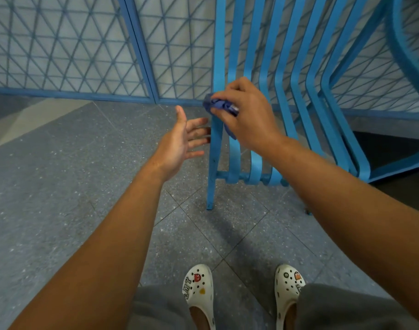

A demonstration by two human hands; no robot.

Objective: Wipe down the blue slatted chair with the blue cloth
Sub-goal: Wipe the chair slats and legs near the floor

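Observation:
The blue slatted chair (282,75) stands ahead of me, its curved slats running from the backrest down to a front crossbar. My right hand (246,115) grips the crumpled dark blue cloth (218,106) and holds it against the chair's leftmost upright at seat height. A tail of the cloth hangs below my fingers. My left hand (182,141) is spread, palm turned right, just left of that same upright, with its fingertips at or very near the frame.
A blue lattice fence (84,44) runs behind the chair along the grey speckled tiled floor (60,186). My feet in white clogs (199,289) stand on the tiles below. A dark mat or floor patch (394,148) lies at the right.

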